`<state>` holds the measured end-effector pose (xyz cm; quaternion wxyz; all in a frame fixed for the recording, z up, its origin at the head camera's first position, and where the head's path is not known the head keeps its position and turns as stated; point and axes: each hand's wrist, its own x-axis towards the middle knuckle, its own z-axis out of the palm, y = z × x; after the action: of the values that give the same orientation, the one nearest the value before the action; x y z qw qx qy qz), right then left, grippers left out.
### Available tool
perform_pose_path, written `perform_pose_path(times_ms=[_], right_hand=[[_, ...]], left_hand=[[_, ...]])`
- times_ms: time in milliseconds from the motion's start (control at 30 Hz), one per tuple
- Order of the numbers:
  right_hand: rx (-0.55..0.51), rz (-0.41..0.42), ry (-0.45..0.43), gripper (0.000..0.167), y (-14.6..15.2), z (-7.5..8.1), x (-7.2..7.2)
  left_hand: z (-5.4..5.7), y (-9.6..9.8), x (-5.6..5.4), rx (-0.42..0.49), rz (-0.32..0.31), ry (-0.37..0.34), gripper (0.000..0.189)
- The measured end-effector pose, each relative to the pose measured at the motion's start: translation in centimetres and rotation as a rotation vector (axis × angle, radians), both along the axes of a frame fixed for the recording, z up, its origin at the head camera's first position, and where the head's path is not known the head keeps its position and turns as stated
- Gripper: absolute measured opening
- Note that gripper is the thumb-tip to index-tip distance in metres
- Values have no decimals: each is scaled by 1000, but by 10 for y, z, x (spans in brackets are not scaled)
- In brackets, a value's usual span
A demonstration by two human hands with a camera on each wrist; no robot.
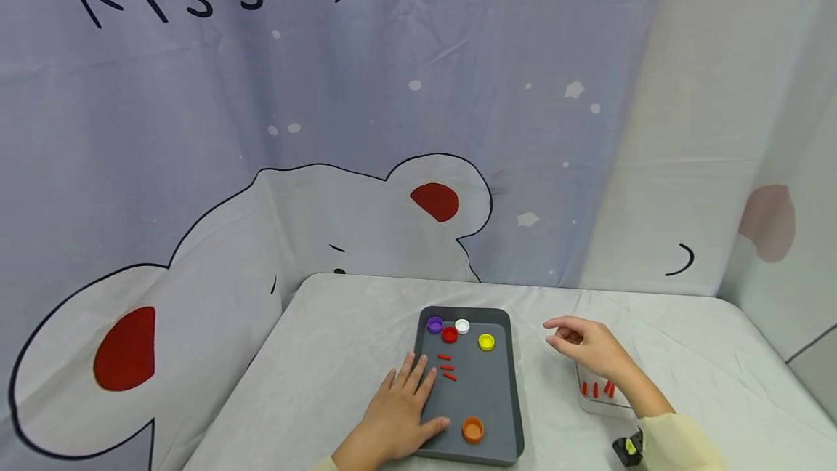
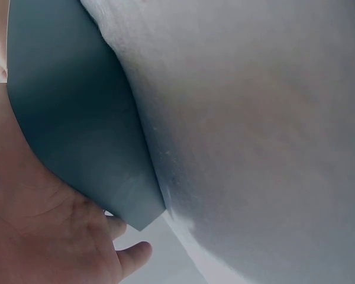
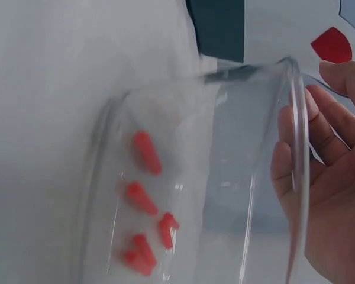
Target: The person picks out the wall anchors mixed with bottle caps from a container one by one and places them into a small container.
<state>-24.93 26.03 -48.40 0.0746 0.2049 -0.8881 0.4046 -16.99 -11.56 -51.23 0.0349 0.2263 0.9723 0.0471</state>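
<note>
My left hand lies with straight, spread fingers on the left side of a grey tray. Three short red sticks lie in a column on the tray, just right of those fingertips. Beyond them sit small round caps: purple, red, white and yellow. An orange cap sits at the near end. My right hand, fingers loosely bent and nothing visible in them, hovers by a clear plastic box. Several red sticks lie inside the box.
White cloth covers the table under tray and box. A printed curtain hangs behind the table's far edge. On the right wrist is a small black device.
</note>
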Motion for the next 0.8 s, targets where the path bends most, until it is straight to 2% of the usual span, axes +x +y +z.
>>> perform_pose_path(times_ms=[400, 800], right_hand=[[31, 145, -34, 27, -43, 5, -8], [63, 359, -21, 28, -79, 5, -18]], left_hand=[[-2, -1, -1, 3, 0, -7, 86], [-3, -1, -1, -6, 8, 3, 87]])
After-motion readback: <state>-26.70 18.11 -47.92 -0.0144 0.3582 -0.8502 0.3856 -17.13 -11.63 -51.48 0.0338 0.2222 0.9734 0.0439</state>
